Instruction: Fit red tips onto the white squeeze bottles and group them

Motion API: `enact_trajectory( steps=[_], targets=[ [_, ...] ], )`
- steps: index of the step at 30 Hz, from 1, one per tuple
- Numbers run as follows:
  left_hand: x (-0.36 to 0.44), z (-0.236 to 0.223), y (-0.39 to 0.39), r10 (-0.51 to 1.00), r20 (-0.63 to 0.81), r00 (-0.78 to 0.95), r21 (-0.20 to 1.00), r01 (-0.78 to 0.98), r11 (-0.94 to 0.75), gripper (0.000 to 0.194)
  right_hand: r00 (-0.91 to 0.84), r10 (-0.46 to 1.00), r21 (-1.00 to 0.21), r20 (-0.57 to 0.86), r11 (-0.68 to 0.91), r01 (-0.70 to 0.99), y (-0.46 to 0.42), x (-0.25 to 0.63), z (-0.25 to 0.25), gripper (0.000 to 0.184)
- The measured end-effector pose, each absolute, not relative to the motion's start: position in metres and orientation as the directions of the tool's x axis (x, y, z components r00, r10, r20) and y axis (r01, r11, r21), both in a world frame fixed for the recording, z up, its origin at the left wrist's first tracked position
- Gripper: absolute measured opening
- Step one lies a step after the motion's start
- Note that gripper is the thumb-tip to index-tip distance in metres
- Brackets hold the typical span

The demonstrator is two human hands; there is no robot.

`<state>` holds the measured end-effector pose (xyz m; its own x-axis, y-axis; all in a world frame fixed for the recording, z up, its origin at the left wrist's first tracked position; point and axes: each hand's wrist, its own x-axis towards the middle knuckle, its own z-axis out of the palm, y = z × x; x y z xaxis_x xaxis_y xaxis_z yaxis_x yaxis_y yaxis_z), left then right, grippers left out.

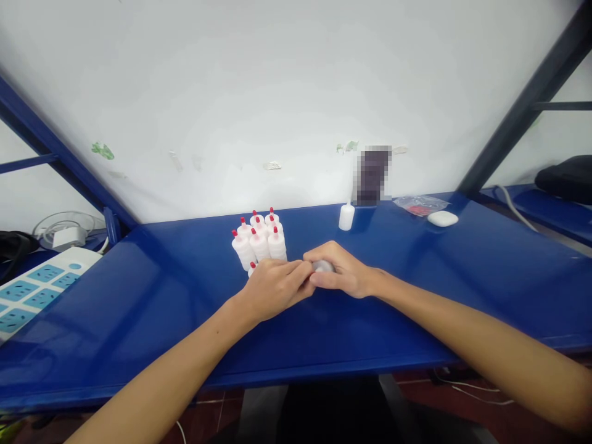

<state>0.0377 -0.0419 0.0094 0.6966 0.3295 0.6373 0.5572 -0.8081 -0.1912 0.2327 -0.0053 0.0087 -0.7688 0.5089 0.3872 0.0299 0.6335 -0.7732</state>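
Note:
My right hand (341,270) is wrapped round a small white squeeze bottle (323,266), whose rounded, greyish-looking body shows between thumb and fingers. At the bottle's left end, the fingers of my left hand (280,280) are closed in a pinch. A trace of red shows at these fingertips, where the cap is mostly hidden. Just beyond my left hand, several white bottles with red caps (259,239) stand upright in a tight group. One of them is partly covered by that hand. Farther back to the right, a single white bottle (346,217) without a red cap stands upright.
A clear plastic bag with red pieces (420,207) lies at the back right, beside a white rounded object (443,219). A pixelated dark patch (372,176) is against the wall. At the left lies a power strip (44,287). The blue table's (324,364) front edge runs below my arms.

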Motion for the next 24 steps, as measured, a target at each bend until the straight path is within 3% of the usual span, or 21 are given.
enact_trajectory(
  steps=[6, 10, 12, 14, 17, 20, 24],
  targets=[
    [0.039, 0.012, -0.043, 0.257, 0.585, 0.769, -0.292, 0.496, -0.818, 0.031, -0.782, 0.504, -0.757, 0.368, 0.65, 0.063, -0.011, 0.231, 0.01, 0.036],
    [0.039, 0.02, -0.047, 0.234, 0.577, 0.783, -0.272, 0.454, -0.848, 0.032, -0.788, 0.475, -0.735, 0.392, 0.676, 0.042, -0.018, 0.228, 0.012, 0.034],
    [0.033, 0.033, -0.049, 0.292, 0.545, 0.786, -0.157, 0.437, -0.885, 0.032, -0.771, 0.478, -0.735, 0.42, 0.677, 0.02, -0.019, 0.227, 0.014, 0.032],
    [0.02, 0.052, -0.051, 0.439, 0.47, 0.766, 0.069, 0.464, -0.883, 0.034, -0.732, 0.509, -0.73, 0.453, 0.683, 0.023, -0.018, 0.227, 0.015, 0.033],
    [-0.008, 0.08, -0.051, 0.71, 0.32, 0.627, 0.326, 0.631, -0.704, 0.041, -0.657, 0.569, -0.697, 0.494, 0.711, 0.091, -0.013, 0.23, 0.011, 0.036],
    [-0.034, 0.094, -0.047, 0.84, 0.205, 0.503, 0.432, 0.724, -0.538, 0.045, -0.617, 0.592, -0.673, 0.519, 0.728, 0.132, -0.007, 0.232, 0.005, 0.032],
    [-0.048, 0.087, -0.037, 0.869, 0.056, 0.492, 0.425, 0.776, -0.466, 0.046, -0.609, 0.58, -0.66, 0.542, 0.742, 0.119, -0.005, 0.232, 0.002, 0.022]
  ],
)
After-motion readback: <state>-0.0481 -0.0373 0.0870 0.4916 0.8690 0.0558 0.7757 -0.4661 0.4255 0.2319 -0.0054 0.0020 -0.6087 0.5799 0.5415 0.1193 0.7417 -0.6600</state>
